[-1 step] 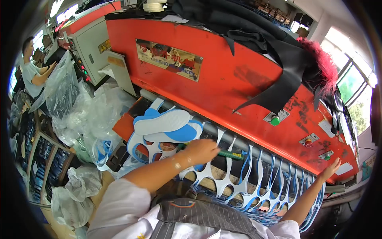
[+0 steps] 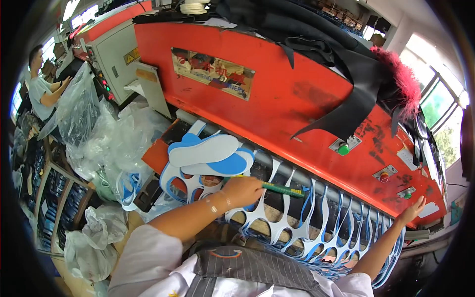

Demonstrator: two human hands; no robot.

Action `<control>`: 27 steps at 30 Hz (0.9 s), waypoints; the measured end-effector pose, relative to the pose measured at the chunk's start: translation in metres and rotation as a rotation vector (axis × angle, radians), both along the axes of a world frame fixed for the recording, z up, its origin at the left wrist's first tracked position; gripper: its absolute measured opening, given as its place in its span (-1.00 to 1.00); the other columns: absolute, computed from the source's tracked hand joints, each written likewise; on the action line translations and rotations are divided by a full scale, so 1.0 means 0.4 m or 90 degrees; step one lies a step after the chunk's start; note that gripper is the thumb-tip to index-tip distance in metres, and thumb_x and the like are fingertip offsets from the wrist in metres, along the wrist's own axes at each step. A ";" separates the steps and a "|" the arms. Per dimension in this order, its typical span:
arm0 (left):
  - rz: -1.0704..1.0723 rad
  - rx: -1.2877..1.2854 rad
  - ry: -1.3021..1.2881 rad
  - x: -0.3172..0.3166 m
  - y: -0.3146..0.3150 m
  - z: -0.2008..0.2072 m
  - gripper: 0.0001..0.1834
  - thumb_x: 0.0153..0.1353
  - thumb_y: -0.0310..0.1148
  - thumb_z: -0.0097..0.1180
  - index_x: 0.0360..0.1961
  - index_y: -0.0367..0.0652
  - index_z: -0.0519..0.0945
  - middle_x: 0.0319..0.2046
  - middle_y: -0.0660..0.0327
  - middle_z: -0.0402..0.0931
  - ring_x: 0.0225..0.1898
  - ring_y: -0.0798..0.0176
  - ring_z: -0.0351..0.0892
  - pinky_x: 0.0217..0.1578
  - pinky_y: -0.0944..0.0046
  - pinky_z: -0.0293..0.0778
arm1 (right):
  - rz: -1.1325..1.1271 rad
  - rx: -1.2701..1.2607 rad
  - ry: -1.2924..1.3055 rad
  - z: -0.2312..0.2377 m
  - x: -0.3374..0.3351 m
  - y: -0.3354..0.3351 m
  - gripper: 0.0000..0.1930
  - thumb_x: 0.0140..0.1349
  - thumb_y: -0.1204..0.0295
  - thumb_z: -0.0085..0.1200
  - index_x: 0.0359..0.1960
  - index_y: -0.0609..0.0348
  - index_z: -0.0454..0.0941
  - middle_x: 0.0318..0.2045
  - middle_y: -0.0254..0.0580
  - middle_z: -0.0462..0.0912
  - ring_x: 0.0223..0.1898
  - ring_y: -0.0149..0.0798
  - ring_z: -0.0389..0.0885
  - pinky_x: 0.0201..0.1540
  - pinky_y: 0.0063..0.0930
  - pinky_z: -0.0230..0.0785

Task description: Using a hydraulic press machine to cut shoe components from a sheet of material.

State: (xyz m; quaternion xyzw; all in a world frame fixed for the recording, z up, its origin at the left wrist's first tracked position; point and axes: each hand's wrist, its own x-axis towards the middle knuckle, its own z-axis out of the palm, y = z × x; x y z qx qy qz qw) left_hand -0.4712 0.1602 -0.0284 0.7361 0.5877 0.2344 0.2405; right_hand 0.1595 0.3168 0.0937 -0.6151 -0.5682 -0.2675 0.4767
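My left hand (image 2: 242,191) is curled round a slim green stick-like tool (image 2: 284,189) with yellow marks near its right end. The tool lies across a sheet of white and blue foam with sole-shaped holes (image 2: 257,214). Just beyond that hand, a few white and blue foam soles (image 2: 205,152) lie overlapping on the sheet. My right hand (image 2: 410,212) is open, fingers stretched out, beside the right end of the red machine. Nothing shows in it. A green push button (image 2: 406,194) on the panel is close to its fingertips.
The red machine beam (image 2: 292,106) spans the far side, with black material (image 2: 341,111) draped over it. Clear plastic bags (image 2: 118,133) pile up at the left. A rack of dark items (image 2: 52,198) and another person (image 2: 42,91) are further left.
My left hand has shifted slightly left and upward, showing more of the green tool's right part. The whole view has moved a little. My right hand stays in place, open.
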 end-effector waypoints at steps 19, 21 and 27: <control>0.146 0.162 0.053 0.007 -0.318 -0.107 -0.75 0.04 -0.17 0.05 -0.51 -0.13 0.59 -0.39 0.13 0.46 -0.32 0.00 0.47 -0.30 0.03 0.38 | 0.825 -0.314 0.078 -0.186 -1.372 -0.290 -0.86 0.24 0.45 -0.01 -0.23 0.23 0.52 -0.32 -0.10 0.56 -0.32 -0.21 0.54 -0.27 -0.47 0.36; 0.071 0.066 0.072 -0.010 -0.364 -0.102 -0.72 0.08 -0.13 0.04 -0.49 -0.11 0.60 -0.37 0.14 0.46 -0.34 0.01 0.49 -0.31 0.04 0.40 | 0.817 -0.352 0.030 -0.256 -1.364 -0.280 -0.84 0.28 0.43 -0.05 -0.19 0.19 0.53 -0.34 -0.15 0.55 -0.38 -0.37 0.47 -0.29 -0.55 0.31; -0.103 -0.033 0.063 -0.095 -0.348 -0.022 -0.76 0.14 -0.16 0.00 -0.39 -0.04 0.61 -0.40 0.20 0.51 -0.25 0.05 0.49 -0.22 0.12 0.42 | 0.739 -0.300 -0.186 -0.433 -1.375 -0.291 -0.78 0.00 0.48 0.12 -0.28 0.26 0.53 -0.28 -0.05 0.55 -0.13 -0.01 0.49 -0.08 -0.29 0.37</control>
